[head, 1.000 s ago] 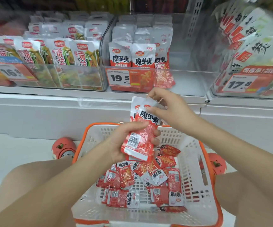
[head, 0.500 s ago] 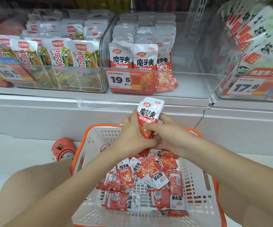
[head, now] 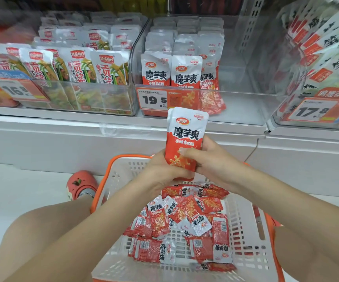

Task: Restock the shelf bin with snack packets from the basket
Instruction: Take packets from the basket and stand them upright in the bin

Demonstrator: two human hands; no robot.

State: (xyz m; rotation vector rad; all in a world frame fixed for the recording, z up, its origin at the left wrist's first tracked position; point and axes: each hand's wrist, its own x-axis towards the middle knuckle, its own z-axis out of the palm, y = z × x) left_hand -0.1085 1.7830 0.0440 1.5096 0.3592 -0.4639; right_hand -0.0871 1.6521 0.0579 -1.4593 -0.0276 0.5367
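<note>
Fingers: I see both sets curled round the lower half of a small upright stack of snack packets; the right thumb lies across the red front, and the left fingers wrap the bottom edge from the other side.
Left hand: the left hand cups the stack from below and from the left, knuckles toward me, forearm running in from the lower left.
Right hand: the right hand clamps the right edge, wrist bent slightly, forearm coming in from the lower right.
Held packets: glossy foil pouches, flat and rectangular with rounded corners, white top and red bottom with black characters; at least two are pressed face to back, I cannot tell exactly how many. They stand above the far rim of the basket, just below the shelf edge.
Basket: I see a white perforated plastic basket with an orange rim on the floor between the knees; a loose heap of the same crinkled red-and-silver packets lies in it, some face down with barcodes up.
Shelf bin: a clear hard-plastic bin on the white shelf, with rows of matching pouches standing at its left and a bare stretch at its right; a price tag reading 19.5 is on its front.
Neighbouring bin: to the left, green-and-yellow printed pouches stand upright.
Foot: a red clog is beside the basket's left corner.
</note>
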